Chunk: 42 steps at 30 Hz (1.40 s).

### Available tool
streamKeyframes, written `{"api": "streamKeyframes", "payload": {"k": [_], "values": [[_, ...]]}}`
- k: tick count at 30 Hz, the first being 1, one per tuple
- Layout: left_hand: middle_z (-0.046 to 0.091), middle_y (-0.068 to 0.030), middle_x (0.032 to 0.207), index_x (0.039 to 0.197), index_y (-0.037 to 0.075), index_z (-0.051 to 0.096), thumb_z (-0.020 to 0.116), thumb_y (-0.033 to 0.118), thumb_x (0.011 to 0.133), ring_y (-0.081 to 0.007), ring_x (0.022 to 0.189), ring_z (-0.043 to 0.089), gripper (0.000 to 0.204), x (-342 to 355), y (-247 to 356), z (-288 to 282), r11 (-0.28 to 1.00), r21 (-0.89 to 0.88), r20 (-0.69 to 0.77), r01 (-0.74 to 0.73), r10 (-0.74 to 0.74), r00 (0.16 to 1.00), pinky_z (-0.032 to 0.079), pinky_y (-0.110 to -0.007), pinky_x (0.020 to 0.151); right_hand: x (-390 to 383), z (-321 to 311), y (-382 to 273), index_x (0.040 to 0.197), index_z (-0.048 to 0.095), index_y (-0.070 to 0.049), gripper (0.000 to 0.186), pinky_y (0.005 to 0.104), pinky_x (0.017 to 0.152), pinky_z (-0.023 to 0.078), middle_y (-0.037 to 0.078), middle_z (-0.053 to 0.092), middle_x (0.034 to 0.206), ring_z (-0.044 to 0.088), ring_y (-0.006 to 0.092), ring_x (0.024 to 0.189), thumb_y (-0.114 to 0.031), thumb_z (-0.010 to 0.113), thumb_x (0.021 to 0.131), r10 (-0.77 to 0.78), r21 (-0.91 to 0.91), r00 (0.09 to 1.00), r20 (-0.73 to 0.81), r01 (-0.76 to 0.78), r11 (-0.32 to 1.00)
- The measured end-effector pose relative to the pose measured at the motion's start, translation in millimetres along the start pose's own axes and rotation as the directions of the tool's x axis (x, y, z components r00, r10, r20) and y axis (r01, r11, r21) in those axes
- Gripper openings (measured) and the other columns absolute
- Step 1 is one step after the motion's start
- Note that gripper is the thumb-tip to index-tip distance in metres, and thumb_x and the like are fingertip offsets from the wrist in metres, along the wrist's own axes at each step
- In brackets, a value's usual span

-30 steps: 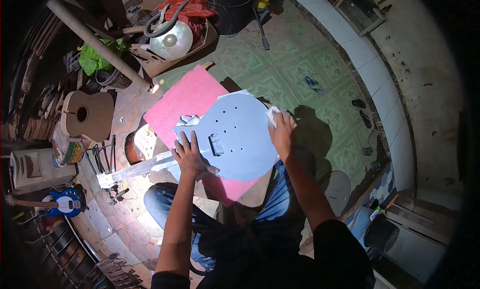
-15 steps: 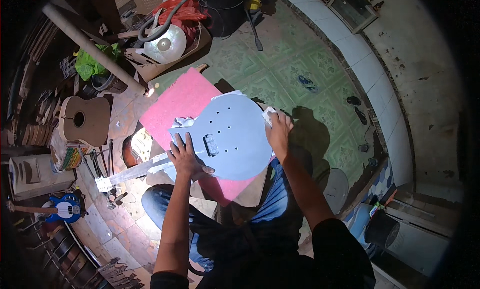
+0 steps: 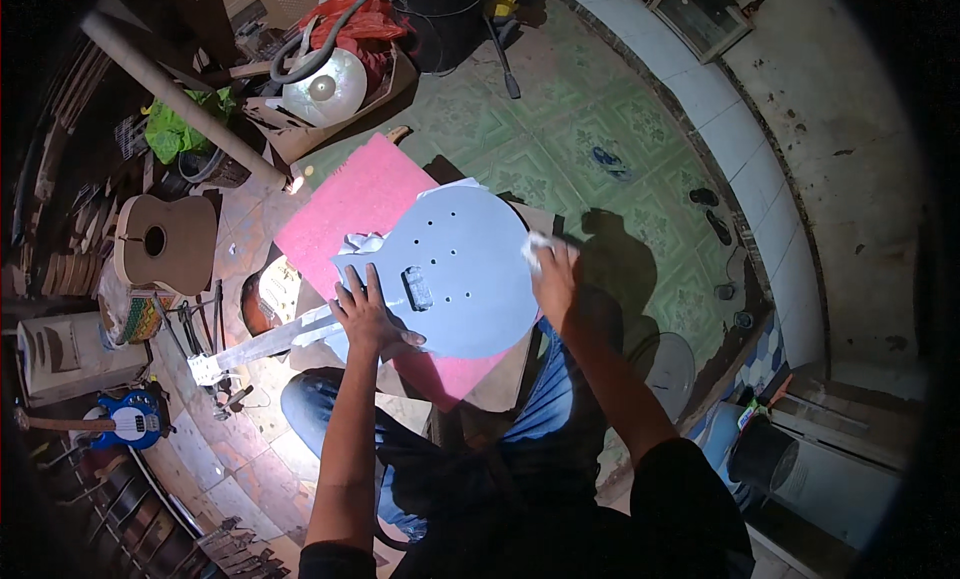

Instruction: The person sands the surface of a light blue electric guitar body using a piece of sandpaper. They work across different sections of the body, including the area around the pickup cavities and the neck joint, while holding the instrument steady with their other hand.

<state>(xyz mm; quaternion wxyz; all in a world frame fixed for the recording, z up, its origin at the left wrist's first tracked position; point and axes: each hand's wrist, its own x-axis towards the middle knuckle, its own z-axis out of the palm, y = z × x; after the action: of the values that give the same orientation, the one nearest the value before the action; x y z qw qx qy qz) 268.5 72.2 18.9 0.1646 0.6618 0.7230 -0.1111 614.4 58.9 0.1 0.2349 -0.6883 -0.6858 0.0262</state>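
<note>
An electric guitar (image 3: pixel 470 324) with a flat grey-blue body lies across a pink sheet (image 3: pixel 355 194) in front of me. Several small holes and one rectangular cavity are cut into its face; its neck points to the lower left. My left hand (image 3: pixel 366 317) rests on the body beside the neck joint, fingers spread. At the body's right edge, my right hand (image 3: pixel 557 279) is closed on a crumpled white piece (image 3: pixel 532 245), pressed against the rim. Whether that piece is cloth or paper I cannot tell. White crumpled material (image 3: pixel 360 244) shows at the body's upper left edge.
An unpainted acoustic guitar body (image 3: pixel 165 244) and a small blue guitar (image 3: pixel 130 419) stand at left. Behind the pink sheet is a carton (image 3: pixel 290 119) with red plastic. A dark bucket (image 3: pixel 435 29) stands far back. Sandals (image 3: pixel 610 162) lie on the green tiles, right.
My right hand has shifted slightly down along the guitar's right edge with the white piece. The left hand stays on the body. The whole view has drifted a little.
</note>
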Motion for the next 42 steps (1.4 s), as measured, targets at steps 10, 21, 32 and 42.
{"api": "streamKeyframes", "payload": {"k": [10, 21, 32, 42], "values": [[0.010, -0.0249, 0.176, 0.172, 0.017, 0.011, 0.101, 0.064, 0.026, -0.0546, 0.158, 0.016, 0.178, -3, -2, -1, 1.000, -0.019, -0.013, -0.003, 0.002, 1.000, 0.019, -0.068, 0.124, 26, -3, -5, 0.125, 0.065, -0.010, 0.043, 0.0545, 0.093, 0.050, 0.017, 0.065, 0.123, 0.062, 0.0433, 0.109, -0.002, 0.070, 0.084, -0.019, -0.107, 1.000, -0.021, 0.016, 0.994], [0.007, -0.0243, 0.176, 0.172, 0.017, 0.010, 0.103, 0.060, 0.025, -0.0540, 0.159, 0.013, 0.178, -4, 5, -7, 0.998, -0.062, 0.015, -0.009, 0.010, 1.000, 0.017, -0.068, 0.125, 5, 5, 0, 0.128, 0.063, -0.012, 0.045, 0.0536, 0.095, 0.046, 0.016, 0.064, 0.123, 0.060, 0.0418, 0.117, -0.004, 0.072, 0.085, -0.018, -0.016, 1.000, -0.003, 0.018, 1.000], [0.008, -0.0240, 0.176, 0.172, 0.018, 0.010, 0.102, 0.063, 0.026, -0.0534, 0.159, 0.015, 0.178, 0, 1, -1, 1.000, -0.021, 0.004, -0.015, 0.016, 1.000, 0.015, -0.068, 0.126, -34, 5, -27, 0.118, 0.061, -0.004, 0.041, 0.0534, 0.095, 0.049, 0.024, 0.062, 0.126, 0.060, 0.0465, 0.110, -0.003, 0.074, 0.079, -0.047, 0.115, 0.995, 0.087, 0.037, 0.993], [0.005, -0.0269, 0.176, 0.172, 0.018, 0.006, 0.100, 0.067, 0.021, -0.0563, 0.158, 0.015, 0.185, -4, -2, 5, 0.999, -0.017, -0.016, -0.033, 0.032, 0.999, 0.017, -0.070, 0.124, -38, 16, -33, 0.117, 0.060, -0.004, 0.039, 0.0564, 0.092, 0.047, 0.026, 0.065, 0.110, 0.061, 0.0501, 0.106, -0.016, 0.078, 0.085, -0.063, 0.175, 0.998, -0.013, 0.064, 0.982]]}}
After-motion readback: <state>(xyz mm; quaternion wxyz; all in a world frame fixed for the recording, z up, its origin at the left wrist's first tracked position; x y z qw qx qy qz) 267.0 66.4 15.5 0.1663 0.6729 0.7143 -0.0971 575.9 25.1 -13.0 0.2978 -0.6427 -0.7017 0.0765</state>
